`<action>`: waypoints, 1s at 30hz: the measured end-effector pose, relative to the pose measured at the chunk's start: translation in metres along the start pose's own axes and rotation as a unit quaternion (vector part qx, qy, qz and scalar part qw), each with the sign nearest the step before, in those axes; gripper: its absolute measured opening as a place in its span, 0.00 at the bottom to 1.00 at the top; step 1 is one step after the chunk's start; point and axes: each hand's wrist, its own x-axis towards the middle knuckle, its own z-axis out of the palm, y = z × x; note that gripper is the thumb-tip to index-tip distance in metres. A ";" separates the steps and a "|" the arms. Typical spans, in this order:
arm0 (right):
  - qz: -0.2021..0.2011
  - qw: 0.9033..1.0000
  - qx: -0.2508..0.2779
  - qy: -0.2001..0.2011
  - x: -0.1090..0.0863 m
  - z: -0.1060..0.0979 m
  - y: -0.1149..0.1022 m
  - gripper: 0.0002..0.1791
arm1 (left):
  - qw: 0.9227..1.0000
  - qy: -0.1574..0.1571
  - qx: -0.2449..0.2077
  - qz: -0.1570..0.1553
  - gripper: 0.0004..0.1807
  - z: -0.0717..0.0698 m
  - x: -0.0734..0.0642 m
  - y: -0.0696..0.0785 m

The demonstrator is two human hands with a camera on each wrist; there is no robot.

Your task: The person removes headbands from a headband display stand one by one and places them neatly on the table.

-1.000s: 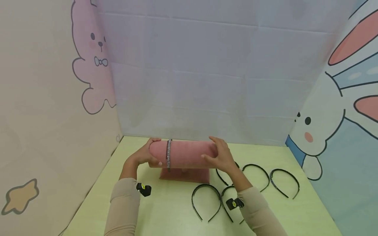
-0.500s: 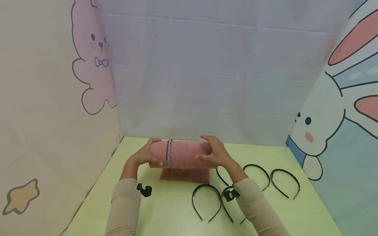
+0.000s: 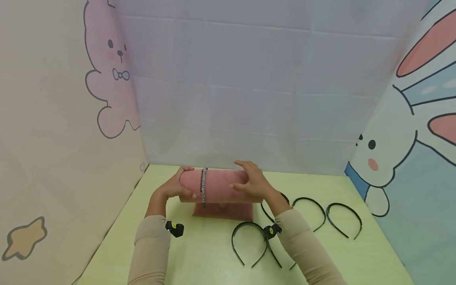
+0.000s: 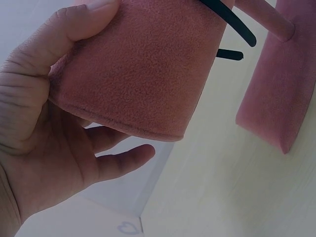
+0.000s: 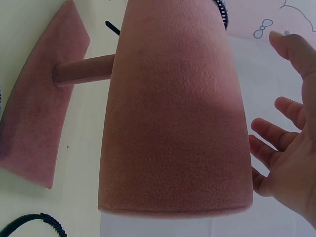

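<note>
A pink velvety headband display stand has a horizontal roll [image 3: 224,188] on a short post above a flat base [image 3: 224,212]. Around the roll's left part sits a sparkly silver headband [image 3: 203,188] with black teeth. My left hand [image 3: 173,186] grips the left end of the roll; in the left wrist view its thumb [image 4: 86,22] lies on the fabric, while some fingers extend past the end. Over the right part hovers my right hand [image 3: 254,182], fingers spread. The right wrist view has its thumb [image 5: 294,49] apart from the roll; whether other fingertips touch it, I cannot tell.
Several black headbands lie on the pale yellow-green table: one in front [image 3: 249,243], one at the far right [image 3: 343,217], others by the right forearm, partly hidden. A white cloth backdrop [image 3: 228,99] stands behind, with cartoon-printed side panels.
My right hand has slid leftward along the roll from its right end, baring that end. The left hand, stand and headbands stay in place.
</note>
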 end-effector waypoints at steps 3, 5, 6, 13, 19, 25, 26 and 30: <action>0.004 1.000 0.001 -0.003 0.004 0.002 -0.002 0.43 | 1.000 0.002 0.003 0.007 0.52 0.000 -0.001 0.002; 0.005 1.000 0.004 -0.006 0.007 0.004 -0.004 0.44 | 1.000 0.003 0.001 0.010 0.52 0.000 0.000 0.001; 0.007 1.000 0.005 -0.008 0.009 0.005 -0.005 0.44 | 1.000 0.003 -0.001 0.011 0.52 0.000 0.000 0.001; 0.018 0.999 0.035 -0.029 0.022 0.010 -0.015 0.43 | 1.000 0.000 -0.006 0.001 0.53 0.001 0.000 0.001; 0.013 0.999 0.026 -0.045 0.035 0.017 -0.023 0.44 | 1.000 0.004 -0.005 0.004 0.53 0.001 0.001 -0.001; -0.001 0.997 0.000 -0.076 0.045 0.029 -0.030 0.45 | 1.000 0.016 -0.012 0.008 0.54 0.002 0.010 -0.017; -0.001 0.997 0.000 -0.079 0.046 0.030 -0.030 0.45 | 1.000 0.018 -0.011 0.009 0.54 0.002 0.011 -0.021; 0.001 0.996 -0.004 -0.092 0.050 0.036 -0.031 0.44 | 1.000 0.020 -0.007 0.016 0.53 0.002 0.015 -0.030</action>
